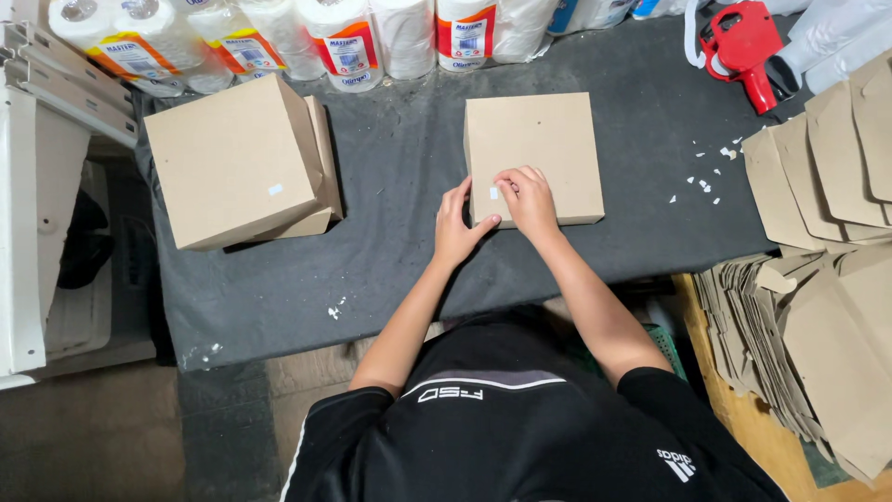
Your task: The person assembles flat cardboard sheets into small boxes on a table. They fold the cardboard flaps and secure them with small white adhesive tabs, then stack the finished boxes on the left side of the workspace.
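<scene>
I counted 3 brown boxes: 1 under my hands (533,158), 2 stacked at left (237,163). 1 red label gun (743,42). Approx 8 paper rolls (344,42) along the back. Flat cardboard blanks (818,325): too many to count.

A flat brown cardboard box (533,149) lies closed on the dark counter (400,177). It is square and plain. A tiny white sticker (493,193) sits on its top, near the front edge, under the fingers.

Red label gun (743,45), paper rolls (344,42)
</scene>
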